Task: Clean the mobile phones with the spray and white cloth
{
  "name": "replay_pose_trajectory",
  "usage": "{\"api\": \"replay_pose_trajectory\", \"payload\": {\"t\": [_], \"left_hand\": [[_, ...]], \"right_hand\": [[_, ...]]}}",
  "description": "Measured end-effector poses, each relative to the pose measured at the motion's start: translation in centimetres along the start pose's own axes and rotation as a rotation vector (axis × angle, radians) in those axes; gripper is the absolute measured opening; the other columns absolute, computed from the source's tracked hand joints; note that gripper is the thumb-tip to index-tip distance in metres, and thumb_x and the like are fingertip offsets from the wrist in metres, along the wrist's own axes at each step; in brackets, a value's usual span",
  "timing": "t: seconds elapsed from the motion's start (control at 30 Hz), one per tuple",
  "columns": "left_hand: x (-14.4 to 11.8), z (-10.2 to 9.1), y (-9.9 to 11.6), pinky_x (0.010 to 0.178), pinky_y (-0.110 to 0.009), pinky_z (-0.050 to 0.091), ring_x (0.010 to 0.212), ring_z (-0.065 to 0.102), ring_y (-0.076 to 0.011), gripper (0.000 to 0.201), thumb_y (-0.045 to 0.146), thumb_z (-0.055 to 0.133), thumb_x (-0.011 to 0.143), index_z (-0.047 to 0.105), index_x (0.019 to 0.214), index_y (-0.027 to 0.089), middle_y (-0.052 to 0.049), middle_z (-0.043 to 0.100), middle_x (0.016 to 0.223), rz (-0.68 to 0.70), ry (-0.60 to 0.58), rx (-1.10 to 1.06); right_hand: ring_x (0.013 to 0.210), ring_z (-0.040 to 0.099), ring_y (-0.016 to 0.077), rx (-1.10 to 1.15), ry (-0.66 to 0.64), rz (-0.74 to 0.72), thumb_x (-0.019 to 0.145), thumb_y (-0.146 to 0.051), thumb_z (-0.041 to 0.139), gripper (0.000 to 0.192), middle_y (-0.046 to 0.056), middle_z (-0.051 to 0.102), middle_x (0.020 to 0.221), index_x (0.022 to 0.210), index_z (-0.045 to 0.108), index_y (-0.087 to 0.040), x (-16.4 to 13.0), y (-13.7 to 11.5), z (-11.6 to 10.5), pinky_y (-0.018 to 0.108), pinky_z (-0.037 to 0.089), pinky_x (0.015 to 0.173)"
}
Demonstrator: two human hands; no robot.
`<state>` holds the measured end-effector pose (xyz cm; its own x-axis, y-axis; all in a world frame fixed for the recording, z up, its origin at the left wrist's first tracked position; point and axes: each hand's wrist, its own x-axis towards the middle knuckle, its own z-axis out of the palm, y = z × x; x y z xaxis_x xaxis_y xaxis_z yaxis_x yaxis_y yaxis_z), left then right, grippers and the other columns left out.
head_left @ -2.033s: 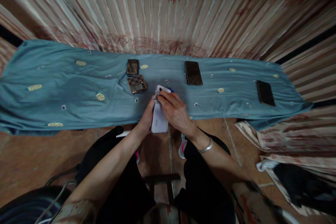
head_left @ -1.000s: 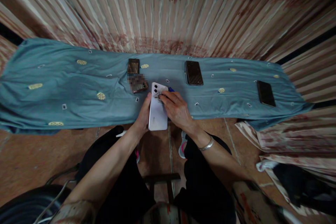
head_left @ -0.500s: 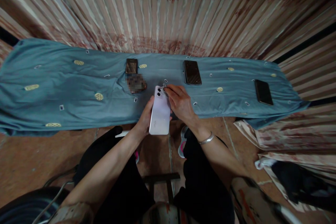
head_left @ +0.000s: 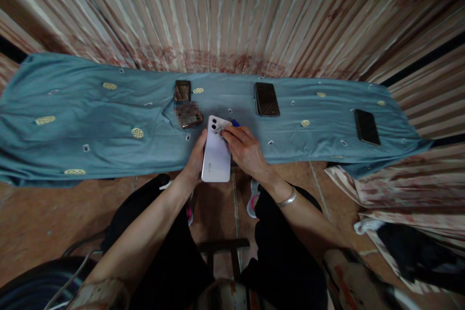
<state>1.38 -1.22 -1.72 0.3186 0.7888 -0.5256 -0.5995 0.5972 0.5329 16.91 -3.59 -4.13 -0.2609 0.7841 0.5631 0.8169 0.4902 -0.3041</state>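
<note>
My left hand (head_left: 196, 157) is closed around the left side of a pale lilac smartphone (head_left: 217, 160), whose back faces up with its camera lenses at the top left. With the fingers pinched, my right hand (head_left: 247, 149) is at the upper right of the phone's back, beside the lenses. A small pale or clear thing (head_left: 219, 130) shows at those fingertips, too small to name. Just behind the right fingers, a short blue piece (head_left: 236, 123) sticks out; the rest of it is hidden by the hand.
A blue cloth (head_left: 156, 147) with yellow prints covers the long table. On it lie a dark phone (head_left: 267, 99) beyond my right hand, another (head_left: 367, 127) at the far right, and two dark phone-like items (head_left: 182, 90) (head_left: 191, 119) at left. A pleated curtain (head_left: 218, 19) hangs behind.
The phone has shifted slightly left and up with my left hand. My right fingertips have moved down from its top right corner, next to the lenses. The blue piece has come into view.
</note>
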Motion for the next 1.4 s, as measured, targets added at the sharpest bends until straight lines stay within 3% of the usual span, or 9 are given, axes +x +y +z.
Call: {"api": "replay_pose_trajectory", "payload": {"t": [0.1, 0.3, 0.4, 0.6, 0.77, 0.93, 1.1, 1.3, 1.4], "left_hand": [[-0.2, 0.4, -0.1, 0.057, -0.023, 0.054, 0.051, 0.062, -0.0127, 0.032, 0.038, 0.052, 0.105, 0.072, 0.102, 0.014, -0.001, 0.071, 0.068, -0.01, 0.018, -0.007], [-0.9, 0.5, -0.3, 0.063, -0.034, 0.062, 0.065, 0.074, -0.0238, 0.054, 0.054, 0.042, 0.105, 0.072, 0.121, 0.013, -0.009, 0.077, 0.075, -0.184, -0.047, 0.112], [-0.9, 0.4, -0.2, 0.061, -0.034, 0.062, 0.063, 0.073, -0.0233, 0.057, 0.055, 0.038, 0.106, 0.071, 0.123, 0.011, -0.01, 0.077, 0.075, -0.195, -0.028, 0.149], [-0.2, 0.0, 0.1, 0.063, -0.03, 0.061, 0.058, 0.069, -0.0176, 0.039, 0.048, 0.058, 0.1, 0.071, 0.116, 0.014, -0.005, 0.076, 0.077, -0.066, -0.013, 0.063], [0.0, 0.2, 0.4, 0.051, -0.024, 0.051, 0.05, 0.06, -0.0137, 0.035, 0.045, 0.054, 0.102, 0.071, 0.107, 0.015, -0.001, 0.069, 0.067, -0.016, 0.034, 0.027], [0.1, 0.3, -0.1, 0.052, -0.025, 0.05, 0.052, 0.061, -0.0148, 0.033, 0.045, 0.058, 0.1, 0.071, 0.107, 0.016, -0.001, 0.069, 0.067, 0.02, 0.019, 0.024], [0.2, 0.3, -0.4, 0.049, -0.022, 0.049, 0.048, 0.057, -0.0116, 0.032, 0.047, 0.062, 0.099, 0.068, 0.095, 0.016, 0.001, 0.066, 0.063, 0.029, 0.004, 0.032], [-0.2, 0.9, 0.7, 0.047, -0.022, 0.047, 0.047, 0.058, -0.0114, 0.039, 0.039, 0.042, 0.108, 0.067, 0.09, 0.015, -0.002, 0.07, 0.067, -0.01, 0.12, 0.051], [-0.1, 0.7, 0.7, 0.052, -0.022, 0.05, 0.052, 0.061, -0.0117, 0.037, 0.039, 0.043, 0.108, 0.069, 0.093, 0.015, -0.002, 0.072, 0.071, -0.005, 0.105, 0.04]], "right_hand": [[0.117, 0.067, 0.0248, -0.009, 0.012, -0.008, 0.106, -0.012, 0.043, 0.038, 0.012, 0.074, 0.128, 0.126, 0.075, -0.019, 0.0, 0.3, -0.1, 0.045, 0.058, 0.106], [0.111, 0.068, 0.0247, -0.044, 0.016, 0.021, 0.106, -0.012, 0.046, 0.036, 0.012, 0.075, 0.125, 0.125, 0.075, -0.019, 0.7, 2.5, -0.5, 0.043, 0.059, 0.103], [0.111, 0.067, 0.0248, -0.042, 0.009, 0.018, 0.105, -0.01, 0.045, 0.037, 0.013, 0.075, 0.125, 0.126, 0.075, -0.018, 0.7, 2.8, -0.5, 0.043, 0.058, 0.103], [0.115, 0.066, 0.026, -0.033, -0.007, 0.0, 0.104, -0.01, 0.046, 0.037, 0.013, 0.074, 0.128, 0.126, 0.075, -0.018, -0.1, 1.0, -0.1, 0.045, 0.058, 0.105], [0.118, 0.066, 0.0256, 0.01, -0.058, -0.012, 0.105, -0.011, 0.047, 0.036, 0.012, 0.073, 0.13, 0.127, 0.073, -0.02, -0.5, -0.4, -0.2, 0.047, 0.058, 0.108], [0.115, 0.067, 0.0254, -0.02, -0.036, -0.004, 0.104, -0.009, 0.047, 0.035, 0.012, 0.074, 0.128, 0.124, 0.075, -0.018, -0.3, 0.1, -0.4, 0.046, 0.059, 0.106], [0.117, 0.066, 0.0261, -0.03, -0.027, -0.006, 0.104, -0.01, 0.048, 0.034, 0.013, 0.074, 0.128, 0.125, 0.074, -0.016, -0.2, 0.6, -0.5, 0.045, 0.058, 0.107], [0.119, 0.065, 0.0253, 0.021, -0.096, -0.035, 0.106, -0.011, 0.048, 0.035, 0.014, 0.072, 0.132, 0.131, 0.072, -0.018, -1.0, -0.9, -0.8, 0.048, 0.055, 0.112], [0.118, 0.065, 0.025, 0.028, -0.074, -0.066, 0.107, -0.012, 0.047, 0.034, 0.015, 0.073, 0.131, 0.13, 0.072, -0.016, -1.2, -1.2, -0.9, 0.047, 0.057, 0.111]]}}
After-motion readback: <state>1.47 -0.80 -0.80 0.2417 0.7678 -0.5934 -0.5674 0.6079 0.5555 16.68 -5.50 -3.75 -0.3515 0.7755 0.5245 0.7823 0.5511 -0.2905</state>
